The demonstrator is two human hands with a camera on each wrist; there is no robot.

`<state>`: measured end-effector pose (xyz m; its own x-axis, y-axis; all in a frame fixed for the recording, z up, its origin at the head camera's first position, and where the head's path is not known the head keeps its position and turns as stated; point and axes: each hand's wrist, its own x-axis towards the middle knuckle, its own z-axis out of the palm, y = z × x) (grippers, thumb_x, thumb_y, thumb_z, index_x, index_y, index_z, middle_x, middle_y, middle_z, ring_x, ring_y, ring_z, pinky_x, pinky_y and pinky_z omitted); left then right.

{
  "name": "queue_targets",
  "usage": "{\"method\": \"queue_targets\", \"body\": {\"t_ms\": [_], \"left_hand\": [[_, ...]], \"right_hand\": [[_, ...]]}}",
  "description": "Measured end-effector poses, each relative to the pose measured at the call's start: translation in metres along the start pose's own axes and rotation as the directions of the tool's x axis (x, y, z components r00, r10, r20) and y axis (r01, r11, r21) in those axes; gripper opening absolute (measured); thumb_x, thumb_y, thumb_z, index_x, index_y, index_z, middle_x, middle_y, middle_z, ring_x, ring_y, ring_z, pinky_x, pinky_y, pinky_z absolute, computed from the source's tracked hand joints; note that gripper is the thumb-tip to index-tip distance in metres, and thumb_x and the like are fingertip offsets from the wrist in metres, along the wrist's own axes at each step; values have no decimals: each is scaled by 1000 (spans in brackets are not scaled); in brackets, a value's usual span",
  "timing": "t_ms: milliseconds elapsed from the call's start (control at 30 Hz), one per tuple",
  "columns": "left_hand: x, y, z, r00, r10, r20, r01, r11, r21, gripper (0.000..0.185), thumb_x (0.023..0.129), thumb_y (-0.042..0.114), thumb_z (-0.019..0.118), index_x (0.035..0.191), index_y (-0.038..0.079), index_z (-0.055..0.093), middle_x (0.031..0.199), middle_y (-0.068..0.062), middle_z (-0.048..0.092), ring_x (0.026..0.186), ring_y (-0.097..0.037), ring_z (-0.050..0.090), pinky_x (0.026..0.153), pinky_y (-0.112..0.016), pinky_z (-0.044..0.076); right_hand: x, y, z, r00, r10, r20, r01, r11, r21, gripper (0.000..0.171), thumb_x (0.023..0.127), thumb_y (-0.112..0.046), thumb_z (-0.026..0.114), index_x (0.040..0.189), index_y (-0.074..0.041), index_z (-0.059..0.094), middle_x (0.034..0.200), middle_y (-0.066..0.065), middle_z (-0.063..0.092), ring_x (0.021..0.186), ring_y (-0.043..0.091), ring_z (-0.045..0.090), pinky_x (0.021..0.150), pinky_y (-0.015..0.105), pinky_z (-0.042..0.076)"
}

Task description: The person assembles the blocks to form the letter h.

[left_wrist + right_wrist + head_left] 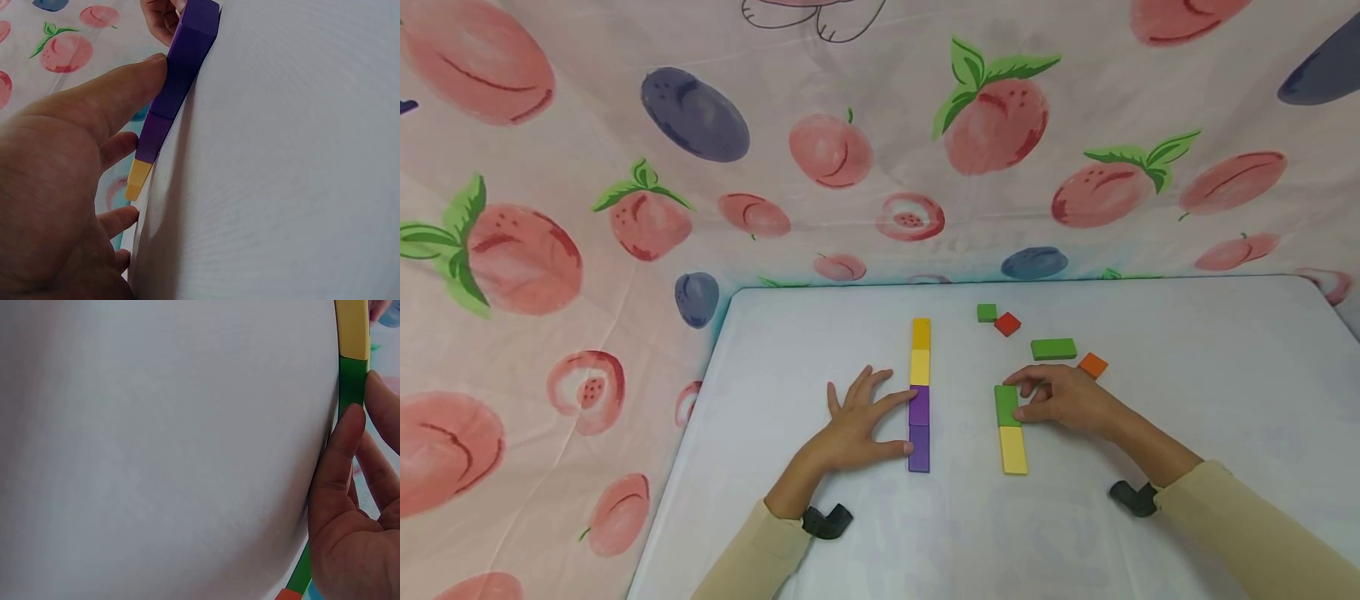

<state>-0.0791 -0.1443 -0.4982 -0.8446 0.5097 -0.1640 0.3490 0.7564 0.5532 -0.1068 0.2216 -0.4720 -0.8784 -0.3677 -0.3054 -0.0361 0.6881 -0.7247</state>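
On the white table (1150, 417) lies a straight line of blocks: orange-yellow (921, 333), yellow (920, 367) and two purple blocks (919, 425). My left hand (901, 422) lies flat beside them, its straight index finger and thumb touching the left side of the purple blocks (184, 62). To the right, a green block (1006, 406) lies end to end with a yellow block (1013, 450). My right hand (1019, 397) pinches the green block (351, 381) between a curled finger at its far end and the thumb on its right side.
Loose blocks lie behind the right hand: a small green cube (987, 312), a red one (1007, 323), a long green block (1053, 349) and an orange one (1093, 364). A fruit-print cloth (625, 208) hangs at the back and left of the table.
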Motion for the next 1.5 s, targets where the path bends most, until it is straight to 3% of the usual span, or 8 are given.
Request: {"method": "queue_targets", "body": {"t_ms": [633, 1000, 1200, 1367, 1500], "left_hand": [[-1, -1, -1, 1000, 10, -7, -10, 1000, -9, 75, 87, 65, 69, 154, 45, 41, 171, 0, 14, 160, -29, -6, 111, -76, -21], [0, 1, -2, 1000, 6, -1, -6, 1000, 1, 76, 87, 65, 70, 154, 44, 42, 171, -1, 15, 160, -30, -5, 110, -77, -20], [0, 1, -2, 1000, 3, 0, -3, 1000, 2, 76, 86, 65, 70, 154, 44, 42, 171, 0, 14, 160, -30, -5, 111, -77, -20], [0, 1, -2, 1000, 0, 6, 0, 1000, -4, 75, 87, 64, 70, 154, 45, 41, 171, 0, 14, 160, -29, -6, 111, -76, -21], [0, 1, -2, 1000, 0, 6, 0, 1000, -1, 75, 87, 64, 69, 154, 45, 40, 171, 0, 13, 160, -29, -6, 111, -76, -20]], "right_hand": [[0, 1, 1, 1000, 10, -4, -10, 1000, -1, 48, 83, -33, 85, 126, -17, 71, 100, 1, 63, 85, 18, 58, 68, 24, 50], [-3, 4, -6, 999, 20, 29, -23, 996, 85, 48, 88, -37, 80, 130, -19, 68, 107, 3, 65, 92, 19, 62, 75, 25, 53], [-7, 3, -17, 997, 52, -54, -48, 996, 75, 40, 92, -39, 76, 129, -23, 69, 107, 1, 68, 96, 17, 67, 83, 24, 54], [-9, 2, -31, 990, 33, -139, -17, 993, 113, 41, 97, -39, 71, 131, -17, 68, 113, 5, 70, 98, 20, 66, 78, 26, 58], [-10, 2, -42, 975, 10, -223, 6, 997, 73, 40, 98, -42, 69, 129, -17, 68, 113, 5, 72, 100, 22, 63, 73, 29, 58]]}}
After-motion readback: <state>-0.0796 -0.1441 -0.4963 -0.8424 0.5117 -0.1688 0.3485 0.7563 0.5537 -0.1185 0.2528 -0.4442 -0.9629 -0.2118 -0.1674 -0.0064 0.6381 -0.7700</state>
